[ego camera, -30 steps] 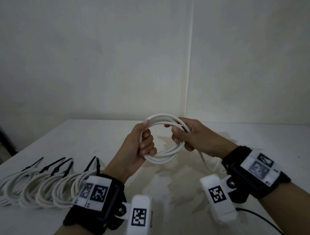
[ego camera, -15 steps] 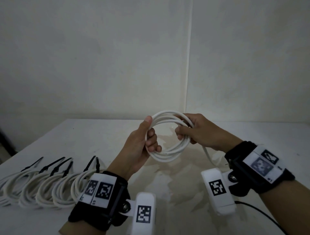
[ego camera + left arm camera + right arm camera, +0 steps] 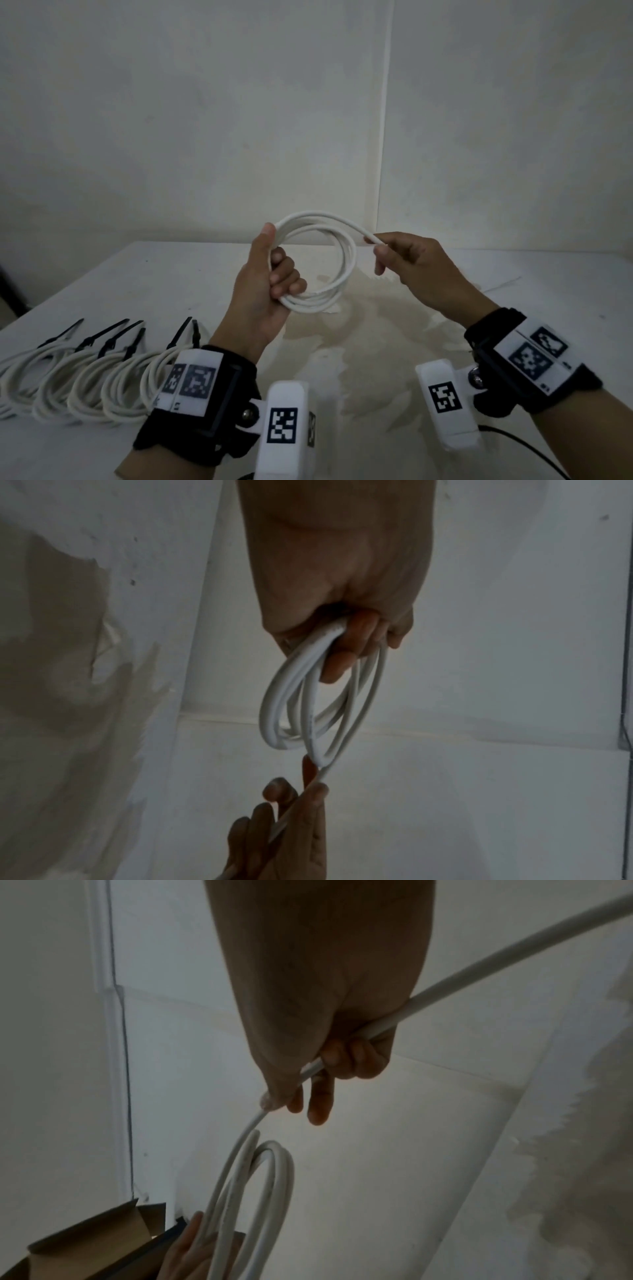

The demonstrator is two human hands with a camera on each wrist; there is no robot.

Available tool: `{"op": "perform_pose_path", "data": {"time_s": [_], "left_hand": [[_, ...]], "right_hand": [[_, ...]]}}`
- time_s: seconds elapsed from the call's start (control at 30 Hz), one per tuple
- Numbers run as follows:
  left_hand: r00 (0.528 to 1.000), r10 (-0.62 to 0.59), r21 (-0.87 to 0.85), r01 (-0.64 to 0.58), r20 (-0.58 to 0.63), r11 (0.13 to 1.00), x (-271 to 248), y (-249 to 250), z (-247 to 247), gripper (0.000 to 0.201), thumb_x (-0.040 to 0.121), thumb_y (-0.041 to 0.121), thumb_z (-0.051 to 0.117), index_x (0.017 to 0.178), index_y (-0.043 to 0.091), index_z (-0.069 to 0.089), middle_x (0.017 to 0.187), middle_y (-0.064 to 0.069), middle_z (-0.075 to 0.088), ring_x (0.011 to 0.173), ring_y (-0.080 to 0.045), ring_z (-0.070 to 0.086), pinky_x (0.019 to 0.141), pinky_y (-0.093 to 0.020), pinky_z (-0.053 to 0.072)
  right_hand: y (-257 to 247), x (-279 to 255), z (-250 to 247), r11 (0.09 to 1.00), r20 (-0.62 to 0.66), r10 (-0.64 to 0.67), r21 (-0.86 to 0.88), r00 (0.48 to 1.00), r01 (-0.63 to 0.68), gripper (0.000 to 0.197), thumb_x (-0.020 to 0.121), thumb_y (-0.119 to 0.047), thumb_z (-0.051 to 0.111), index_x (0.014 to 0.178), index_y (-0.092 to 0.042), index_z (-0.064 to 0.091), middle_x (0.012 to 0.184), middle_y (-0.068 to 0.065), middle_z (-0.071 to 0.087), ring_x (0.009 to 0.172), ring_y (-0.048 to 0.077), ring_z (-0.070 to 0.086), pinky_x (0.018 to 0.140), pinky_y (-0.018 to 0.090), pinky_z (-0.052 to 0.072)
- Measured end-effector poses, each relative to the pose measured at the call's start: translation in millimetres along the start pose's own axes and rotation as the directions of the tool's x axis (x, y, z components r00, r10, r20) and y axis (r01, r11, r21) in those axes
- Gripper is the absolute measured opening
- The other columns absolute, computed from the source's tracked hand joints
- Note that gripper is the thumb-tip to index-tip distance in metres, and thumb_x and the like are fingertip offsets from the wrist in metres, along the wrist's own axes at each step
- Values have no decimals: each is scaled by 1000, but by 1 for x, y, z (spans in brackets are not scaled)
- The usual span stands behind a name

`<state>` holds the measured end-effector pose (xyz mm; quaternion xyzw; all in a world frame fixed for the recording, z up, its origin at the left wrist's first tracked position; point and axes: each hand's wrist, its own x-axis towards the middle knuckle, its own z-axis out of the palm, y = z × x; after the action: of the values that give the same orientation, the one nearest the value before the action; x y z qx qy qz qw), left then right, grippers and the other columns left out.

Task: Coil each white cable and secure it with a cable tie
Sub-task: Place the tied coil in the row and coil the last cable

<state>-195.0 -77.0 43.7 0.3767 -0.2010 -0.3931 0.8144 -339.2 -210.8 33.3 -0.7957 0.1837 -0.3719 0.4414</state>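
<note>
A white cable (image 3: 342, 260) is wound into a coil of several loops, held upright above the white table (image 3: 137, 281). My left hand (image 3: 274, 274) grips the coil's left side, thumb up along it, fingers curled through the loops (image 3: 291, 696). My right hand (image 3: 394, 253) pinches the free strand (image 3: 359, 1031) at the coil's upper right; the strand runs on through the palm and out behind the hand. In the left wrist view the right hand's fingers (image 3: 291, 804) hold the strand just beyond the coil. No loose cable tie shows.
Several coiled white cables (image 3: 89, 383) bound with black ties (image 3: 113, 339) lie in a row at the table's left front. A brown cardboard box (image 3: 85, 1242) shows in the right wrist view. A stained patch (image 3: 370, 325) marks the table under my hands.
Both hands rose with the coil. My right hand let go of the coil's right side and slid out to the right along the free strand, drawing it over the top.
</note>
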Motion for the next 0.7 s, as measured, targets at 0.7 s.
{"op": "perform_pose_path", "data": {"time_s": [0.7], "left_hand": [[812,449,73,-457,-373,887,10,42,-23,43,93,40,48,60,18,33,38,8,29,35,-7,27,44,-19,36]], "right_hand": [[42,9,26,518,322,-358,-712,876,474,24,86,-20,42,88,-9,63,70,5,58,58,23,58,42,26,44]]}}
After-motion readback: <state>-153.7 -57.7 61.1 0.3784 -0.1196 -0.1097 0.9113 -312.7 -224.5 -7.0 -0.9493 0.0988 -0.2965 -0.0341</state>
